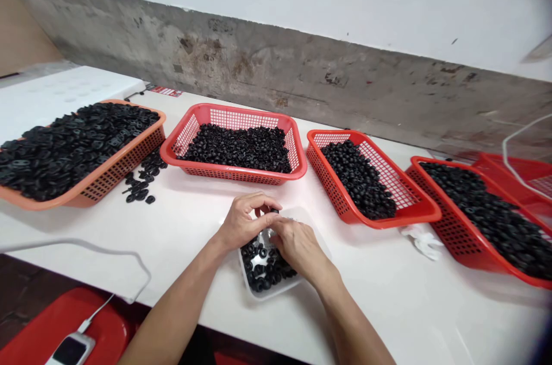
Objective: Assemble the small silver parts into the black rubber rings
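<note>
My left hand (250, 218) and my right hand (297, 241) meet above a clear plastic tub (263, 295). Between the left thumb and fingers a small black part (275, 211) shows, mostly covered by the fingertips. The right fingers are closed and press up against the left thumb; whatever they grip is hidden beneath them. Inside the tub lie many black rubber-like rings (267, 273), with something clear and shiny among them under my hands.
Beyond the tub stands a red basket (233, 174) of small black parts, with another red basket (414, 212) to its right. An orange basket (99, 184) heaped with flat black pieces is at left, loose pieces (140, 187) beside it. A white cable (142, 261) crosses the front left.
</note>
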